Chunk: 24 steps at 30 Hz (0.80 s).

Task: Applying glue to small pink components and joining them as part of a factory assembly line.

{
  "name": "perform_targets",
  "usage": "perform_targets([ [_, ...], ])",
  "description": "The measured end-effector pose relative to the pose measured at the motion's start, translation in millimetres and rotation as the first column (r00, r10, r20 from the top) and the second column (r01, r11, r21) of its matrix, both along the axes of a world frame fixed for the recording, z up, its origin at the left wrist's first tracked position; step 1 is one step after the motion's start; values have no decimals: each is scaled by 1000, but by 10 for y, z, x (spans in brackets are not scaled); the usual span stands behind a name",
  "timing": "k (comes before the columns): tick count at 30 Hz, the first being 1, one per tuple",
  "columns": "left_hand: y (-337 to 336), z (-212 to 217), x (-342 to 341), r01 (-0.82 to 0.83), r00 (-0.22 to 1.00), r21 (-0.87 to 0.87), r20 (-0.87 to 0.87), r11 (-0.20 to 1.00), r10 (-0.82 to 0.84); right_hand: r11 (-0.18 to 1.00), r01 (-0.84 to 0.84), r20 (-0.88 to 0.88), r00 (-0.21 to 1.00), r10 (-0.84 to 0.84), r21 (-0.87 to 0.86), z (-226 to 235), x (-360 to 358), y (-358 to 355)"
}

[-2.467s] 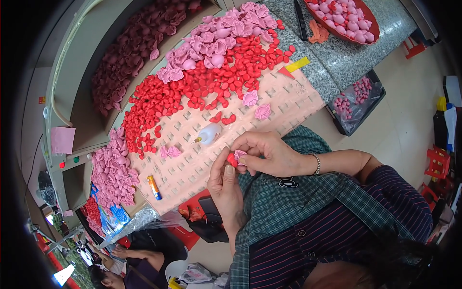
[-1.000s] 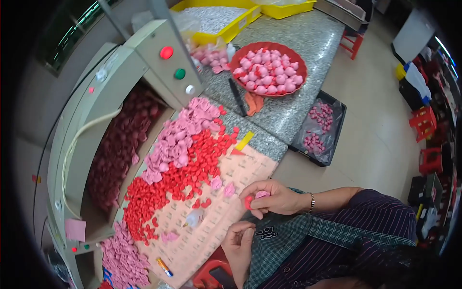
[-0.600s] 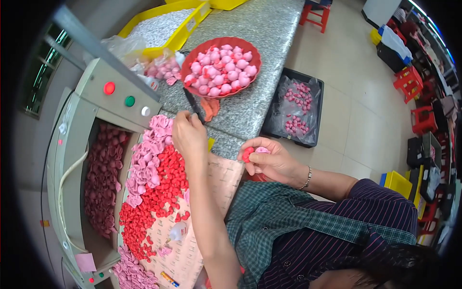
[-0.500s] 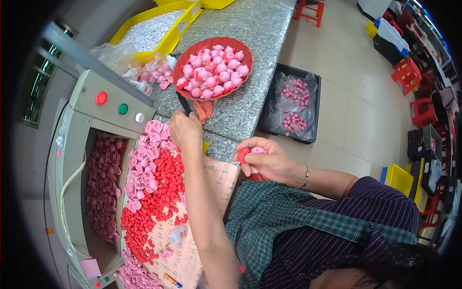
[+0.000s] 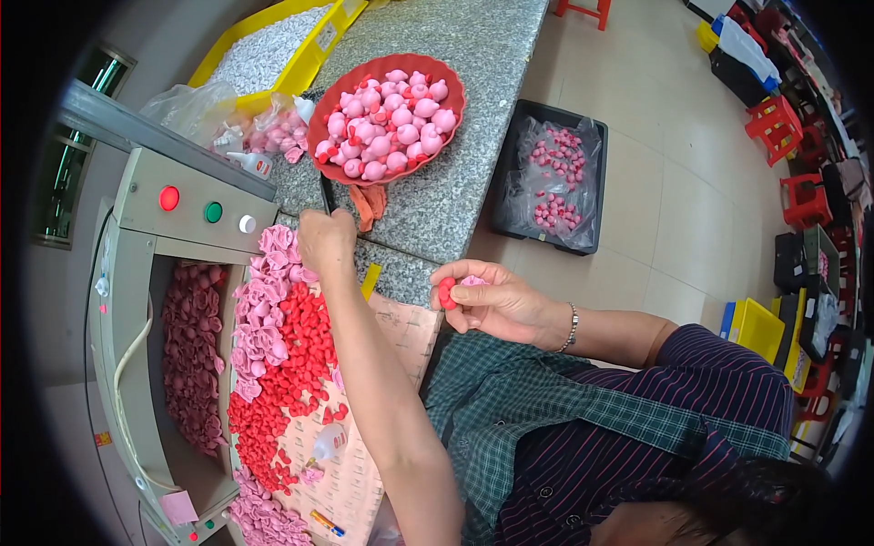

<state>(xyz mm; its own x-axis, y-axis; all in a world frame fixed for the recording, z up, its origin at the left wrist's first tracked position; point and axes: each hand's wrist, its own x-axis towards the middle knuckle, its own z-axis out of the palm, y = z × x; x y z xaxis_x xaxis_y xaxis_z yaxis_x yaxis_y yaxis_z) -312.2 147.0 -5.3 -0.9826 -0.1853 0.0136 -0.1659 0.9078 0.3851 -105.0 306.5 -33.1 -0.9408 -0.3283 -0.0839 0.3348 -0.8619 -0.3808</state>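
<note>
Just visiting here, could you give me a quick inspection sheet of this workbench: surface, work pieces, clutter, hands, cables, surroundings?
Surface: speckled stone counter beside a perforated board.
Job's things: small red-and-pink piece; loose red pieces and pink pieces heaped on the board; red bowl full of pink figures.
Clutter: glue bottle, orange rag, plastic bags, yellow trays.
Hands: left hand grips a dark tool at the counter edge; right hand pinches the small piece.
Cables: pale cable along the machine.
Surroundings: button panel, black floor bin, red stools.
</note>
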Motion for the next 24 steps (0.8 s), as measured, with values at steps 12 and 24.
perform_targets([
  [12, -126, -62, 100, 117, 980, 171, -180, 978, -86, 997, -69, 32, 997, 70, -40, -17, -21, -75],
  [24, 67, -105, 173, 98, 954, -70, -278, 993, -113, 992, -63, -44, 997, 68, 108, -17, -1, -145],
])
